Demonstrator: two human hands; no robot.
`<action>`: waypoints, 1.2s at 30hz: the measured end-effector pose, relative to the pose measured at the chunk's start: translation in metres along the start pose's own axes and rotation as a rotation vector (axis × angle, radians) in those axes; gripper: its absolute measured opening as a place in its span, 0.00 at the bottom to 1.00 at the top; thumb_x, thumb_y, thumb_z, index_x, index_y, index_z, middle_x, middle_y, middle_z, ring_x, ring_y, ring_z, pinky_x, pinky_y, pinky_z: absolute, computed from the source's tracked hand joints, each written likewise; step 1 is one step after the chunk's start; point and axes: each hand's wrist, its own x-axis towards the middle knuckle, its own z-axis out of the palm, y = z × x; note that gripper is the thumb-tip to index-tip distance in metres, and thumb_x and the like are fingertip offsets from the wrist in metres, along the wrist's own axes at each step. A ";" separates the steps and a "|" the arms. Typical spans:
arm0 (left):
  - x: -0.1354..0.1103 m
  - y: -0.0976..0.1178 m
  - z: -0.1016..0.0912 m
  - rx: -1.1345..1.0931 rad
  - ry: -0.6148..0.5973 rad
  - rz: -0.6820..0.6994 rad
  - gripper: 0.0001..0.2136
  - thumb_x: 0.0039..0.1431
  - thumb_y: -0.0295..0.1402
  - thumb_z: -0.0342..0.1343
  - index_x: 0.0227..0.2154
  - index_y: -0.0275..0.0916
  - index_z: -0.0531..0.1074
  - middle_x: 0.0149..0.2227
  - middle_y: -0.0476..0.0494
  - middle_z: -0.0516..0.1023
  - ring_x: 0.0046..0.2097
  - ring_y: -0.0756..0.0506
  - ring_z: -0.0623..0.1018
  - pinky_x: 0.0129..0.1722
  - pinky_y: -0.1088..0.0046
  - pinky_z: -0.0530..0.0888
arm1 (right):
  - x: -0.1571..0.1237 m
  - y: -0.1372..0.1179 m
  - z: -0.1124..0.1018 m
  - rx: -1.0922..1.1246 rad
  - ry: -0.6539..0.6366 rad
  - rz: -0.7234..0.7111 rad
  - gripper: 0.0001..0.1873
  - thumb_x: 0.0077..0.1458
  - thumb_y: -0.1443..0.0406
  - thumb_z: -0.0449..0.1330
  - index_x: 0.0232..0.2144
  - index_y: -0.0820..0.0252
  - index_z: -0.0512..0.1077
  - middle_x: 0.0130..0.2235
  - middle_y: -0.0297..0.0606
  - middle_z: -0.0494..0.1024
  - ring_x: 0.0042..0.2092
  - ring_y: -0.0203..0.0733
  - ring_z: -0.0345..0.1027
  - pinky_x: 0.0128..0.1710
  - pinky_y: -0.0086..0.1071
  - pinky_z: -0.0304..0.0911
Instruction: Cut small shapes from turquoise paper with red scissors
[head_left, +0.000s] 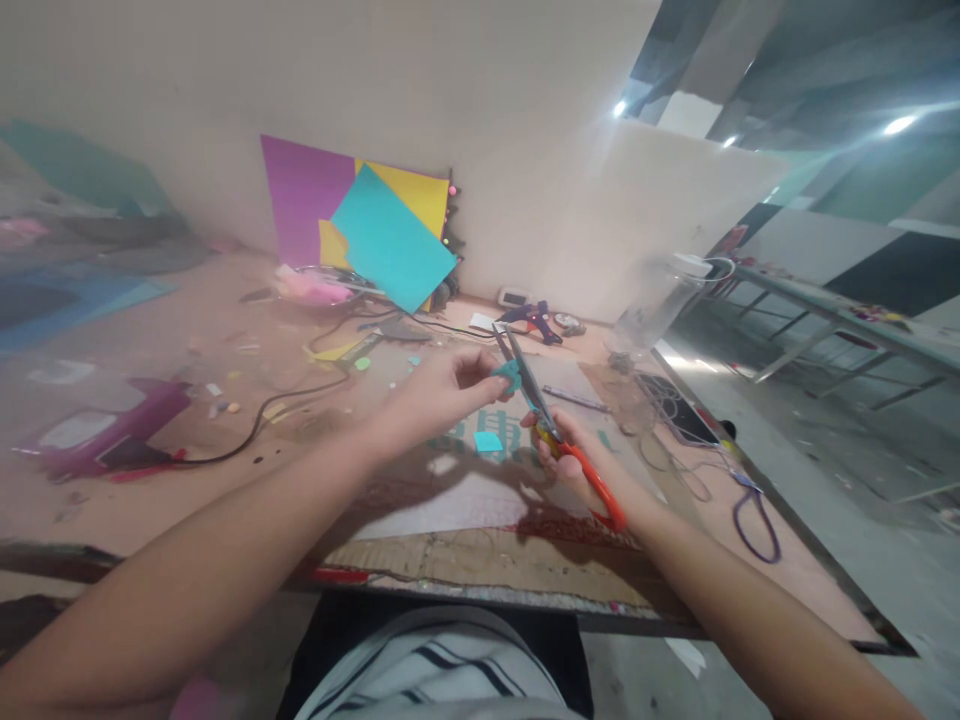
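My left hand (474, 380) pinches a small teal piece (508, 376), likely foam or paper, between thumb and fingers. In my right hand (562, 455) is a pair of scissors (536, 385) with orange handles, its blades parted and pointing up and away from me. The teal piece sits against the blades. Below the hands, a small bright turquoise square (488, 441) lies on a white sheet (450, 500) that carries teal markings. Part of those markings is hidden by my hands and their shadow.
Purple, yellow and turquoise sheets (394, 240) lean on the wall at the back. A dark purple glue gun (536, 318) lies beyond the scissors. At left is a magenta device (124, 425) with a black cable. A phone (679, 410) and a cord loop (757, 520) lie at right.
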 end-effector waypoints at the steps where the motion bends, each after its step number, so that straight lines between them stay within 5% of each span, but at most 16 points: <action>1: 0.000 0.000 0.000 0.000 -0.021 -0.002 0.09 0.59 0.39 0.62 0.31 0.37 0.75 0.32 0.45 0.81 0.35 0.47 0.80 0.37 0.70 0.74 | 0.000 0.001 0.000 -0.004 -0.005 -0.014 0.42 0.53 0.29 0.55 0.50 0.56 0.66 0.33 0.31 0.60 0.31 0.38 0.52 0.31 0.33 0.54; 16: 0.000 0.000 -0.002 0.011 0.016 -0.001 0.11 0.59 0.41 0.63 0.33 0.38 0.75 0.33 0.45 0.81 0.36 0.47 0.80 0.37 0.70 0.74 | 0.000 0.004 -0.002 -0.023 0.026 0.029 0.37 0.54 0.32 0.57 0.47 0.56 0.66 0.32 0.29 0.59 0.30 0.37 0.49 0.29 0.33 0.50; 36: 0.000 0.004 -0.001 -0.054 0.057 0.039 0.08 0.58 0.37 0.61 0.30 0.38 0.71 0.32 0.45 0.80 0.36 0.47 0.80 0.39 0.69 0.75 | -0.001 -0.002 -0.002 -0.022 -0.014 0.016 0.46 0.48 0.26 0.53 0.49 0.57 0.66 0.32 0.30 0.61 0.30 0.37 0.51 0.29 0.32 0.53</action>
